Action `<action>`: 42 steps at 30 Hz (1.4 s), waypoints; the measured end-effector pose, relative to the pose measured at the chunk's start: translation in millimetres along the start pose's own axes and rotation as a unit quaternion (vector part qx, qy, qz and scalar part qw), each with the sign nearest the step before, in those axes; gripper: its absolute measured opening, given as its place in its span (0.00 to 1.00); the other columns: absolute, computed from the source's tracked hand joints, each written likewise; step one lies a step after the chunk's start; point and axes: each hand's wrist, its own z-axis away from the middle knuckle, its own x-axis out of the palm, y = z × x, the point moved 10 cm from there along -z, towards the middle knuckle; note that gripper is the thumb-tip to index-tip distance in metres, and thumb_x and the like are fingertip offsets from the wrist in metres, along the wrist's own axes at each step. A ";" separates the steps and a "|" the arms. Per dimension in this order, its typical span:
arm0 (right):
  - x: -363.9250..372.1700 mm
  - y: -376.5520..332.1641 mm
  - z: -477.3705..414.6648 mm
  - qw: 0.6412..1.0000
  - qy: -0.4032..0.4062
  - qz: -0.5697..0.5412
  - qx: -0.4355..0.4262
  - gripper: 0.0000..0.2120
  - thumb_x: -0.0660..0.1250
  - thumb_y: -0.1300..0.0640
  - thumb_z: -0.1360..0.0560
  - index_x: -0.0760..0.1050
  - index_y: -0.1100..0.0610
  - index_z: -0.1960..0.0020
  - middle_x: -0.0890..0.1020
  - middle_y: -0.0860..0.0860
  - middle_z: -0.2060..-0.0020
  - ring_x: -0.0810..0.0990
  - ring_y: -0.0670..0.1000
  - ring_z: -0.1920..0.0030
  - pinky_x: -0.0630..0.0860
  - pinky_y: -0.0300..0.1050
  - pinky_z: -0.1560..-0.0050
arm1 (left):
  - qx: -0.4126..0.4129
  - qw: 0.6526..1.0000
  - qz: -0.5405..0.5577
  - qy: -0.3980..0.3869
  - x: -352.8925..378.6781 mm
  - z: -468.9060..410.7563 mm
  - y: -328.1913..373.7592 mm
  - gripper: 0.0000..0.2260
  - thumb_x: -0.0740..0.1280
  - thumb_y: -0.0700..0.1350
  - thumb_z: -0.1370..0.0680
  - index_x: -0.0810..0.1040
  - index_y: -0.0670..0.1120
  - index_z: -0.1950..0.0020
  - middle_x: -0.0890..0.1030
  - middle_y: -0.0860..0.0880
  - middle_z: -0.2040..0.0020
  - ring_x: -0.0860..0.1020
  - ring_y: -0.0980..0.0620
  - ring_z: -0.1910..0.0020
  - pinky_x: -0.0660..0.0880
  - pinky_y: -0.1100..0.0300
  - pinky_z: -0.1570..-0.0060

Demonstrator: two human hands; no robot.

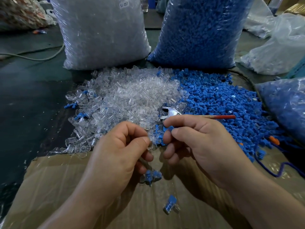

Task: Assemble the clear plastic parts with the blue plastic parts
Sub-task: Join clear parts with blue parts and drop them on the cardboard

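Glossy clear plastic parts [125, 95], matt cardboard [54, 179]

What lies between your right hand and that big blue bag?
In the head view, a red-handled metal tool lies just beyond the right hand; past it, the loose pile of blue parts reaches the blue bag.

Dim, cool light from above, white glare streaked the clear bag [102, 30] and blue bag [198, 30] at 12 o'clock, clear parts [128, 93] glinted at centre, soft shadows fell on the cardboard [49, 187] at 6 o'clock, edges bowed by wide-angle distortion, corners at 10 and 2 o'clock were soft.
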 end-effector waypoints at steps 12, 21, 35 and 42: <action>9.6 1.9 3.3 0.997 -0.036 -0.065 0.007 0.07 0.60 0.68 0.21 0.77 0.63 0.49 0.83 0.57 0.63 0.84 0.57 0.66 0.79 0.44 0.68 | 0.002 0.998 0.057 0.000 2.2 -0.6 0.9 0.11 0.71 0.35 0.24 0.82 0.52 0.58 0.80 0.48 0.69 0.79 0.53 0.72 0.73 0.63 0.77; 15.6 -44.7 22.3 0.895 0.034 0.355 -0.269 0.06 0.67 0.54 0.25 0.80 0.46 0.50 0.78 0.44 0.56 0.79 0.48 0.54 0.75 0.36 0.57 | 0.011 0.999 0.048 -0.015 2.7 0.7 4.0 0.07 0.71 0.39 0.25 0.82 0.51 0.59 0.80 0.46 0.69 0.79 0.51 0.72 0.74 0.63 0.75; 32.9 -51.1 31.6 0.837 0.026 0.390 -0.383 0.05 0.68 0.58 0.23 0.81 0.59 0.50 0.79 0.48 0.52 0.79 0.43 0.51 0.75 0.36 0.50 | 0.000 0.996 0.066 -0.052 9.3 3.3 4.6 0.04 0.71 0.46 0.29 0.84 0.49 0.56 0.80 0.43 0.70 0.76 0.48 0.75 0.73 0.59 0.77; 41.1 -51.4 33.6 0.796 0.009 0.452 -0.402 0.08 0.67 0.60 0.22 0.82 0.59 0.45 0.81 0.50 0.47 0.78 0.52 0.47 0.75 0.47 0.47 | -0.028 0.989 0.131 -0.059 13.7 4.1 4.0 0.11 0.79 0.36 0.37 0.84 0.47 0.60 0.78 0.44 0.69 0.76 0.53 0.74 0.72 0.64 0.79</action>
